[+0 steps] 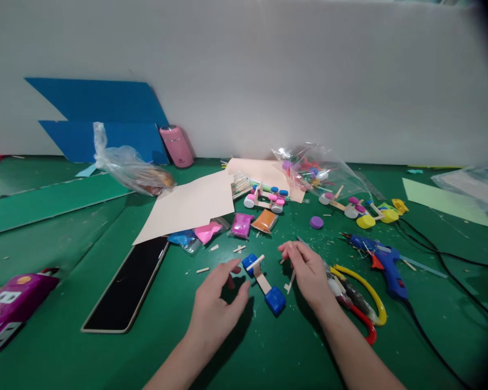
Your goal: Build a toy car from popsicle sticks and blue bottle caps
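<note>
Between my hands, a small piece made of wooden sticks (262,282) with blue blocks (275,300) at its ends lies on the green table (146,357). My left hand (219,298) is just left of it, thumb and fingers apart, holding nothing. On the other side, my right hand (307,268) has its thumb and fingertips pinched together; whatever is between them is too small to name. A small stick scrap (290,281) lies beside the right hand. Pliers with yellow and red handles (364,295) lie partly hidden behind my right wrist.
A blue glue gun (382,260) with a black cord lies at right. Clay packets (241,225), a purple cap (316,222) and small stick cars (266,199) sit farther back. Left are a phone (128,287), paper (187,206) and a purple power strip (16,306). A pink bottle (177,146) stands behind.
</note>
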The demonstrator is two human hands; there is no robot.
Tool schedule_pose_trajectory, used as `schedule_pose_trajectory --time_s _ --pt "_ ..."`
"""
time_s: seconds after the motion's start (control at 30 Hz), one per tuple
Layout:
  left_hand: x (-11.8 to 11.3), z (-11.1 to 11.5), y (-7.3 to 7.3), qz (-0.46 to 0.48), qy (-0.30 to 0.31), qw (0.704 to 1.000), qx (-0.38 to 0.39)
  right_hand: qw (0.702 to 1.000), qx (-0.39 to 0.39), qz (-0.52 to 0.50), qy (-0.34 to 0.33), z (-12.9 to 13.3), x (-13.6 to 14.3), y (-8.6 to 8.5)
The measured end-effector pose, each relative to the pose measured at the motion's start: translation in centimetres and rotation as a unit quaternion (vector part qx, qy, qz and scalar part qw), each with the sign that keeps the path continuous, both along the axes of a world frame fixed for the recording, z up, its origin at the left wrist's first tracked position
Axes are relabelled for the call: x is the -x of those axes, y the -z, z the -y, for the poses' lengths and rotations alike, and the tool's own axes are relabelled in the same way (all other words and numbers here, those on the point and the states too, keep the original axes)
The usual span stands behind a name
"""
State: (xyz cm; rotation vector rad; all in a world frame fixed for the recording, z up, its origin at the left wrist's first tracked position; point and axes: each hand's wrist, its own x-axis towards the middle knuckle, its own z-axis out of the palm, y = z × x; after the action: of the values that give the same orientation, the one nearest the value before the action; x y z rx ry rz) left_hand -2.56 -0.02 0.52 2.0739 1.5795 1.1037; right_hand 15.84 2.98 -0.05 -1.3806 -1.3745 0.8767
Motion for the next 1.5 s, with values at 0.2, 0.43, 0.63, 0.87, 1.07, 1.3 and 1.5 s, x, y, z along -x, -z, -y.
schedule_pose_trajectory --time_s 0.2,0.43,0.63,0.87,1.07,1.3,1.5 --pt "0.5 0.3 0.3 0.007 0.011 1.000 -0.005 1.000 0.001 -0.016 0.007 0.5 0.3 0.6" --pt "1.2 -0.3 0.2 0.007 -0.009 1.000 0.017 0.999 -0.004 -0.043 0.014 0.8 0.7 1.1" --pt "2.7 -1.2 0.1 -0.010 -0.047 0.999 0.017 0.992 -0.051 -0.081 0.087 0.8 0.1 1.4" --pt "4.9 -1.8 0.6 -0.081 -0.062 0.995 0.021 0.941 -0.174 -0.170 0.235 0.3 -1.0 0.9" --pt "6.2 -2.8 0.8 -0.151 -0.066 0.986 0.017 0.940 -0.179 -0.172 0.234 0.3 -0.7 1.2" --pt "4.3 -4.9 0.4 -0.245 0.023 0.969 -0.001 0.947 -0.174 -0.139 0.233 0.6 -0.7 2.1" --pt "5.5 -6.3 -1.4 -0.242 -0.029 0.969 -0.038 0.955 -0.160 -0.119 0.218 0.8 -0.5 2.0"
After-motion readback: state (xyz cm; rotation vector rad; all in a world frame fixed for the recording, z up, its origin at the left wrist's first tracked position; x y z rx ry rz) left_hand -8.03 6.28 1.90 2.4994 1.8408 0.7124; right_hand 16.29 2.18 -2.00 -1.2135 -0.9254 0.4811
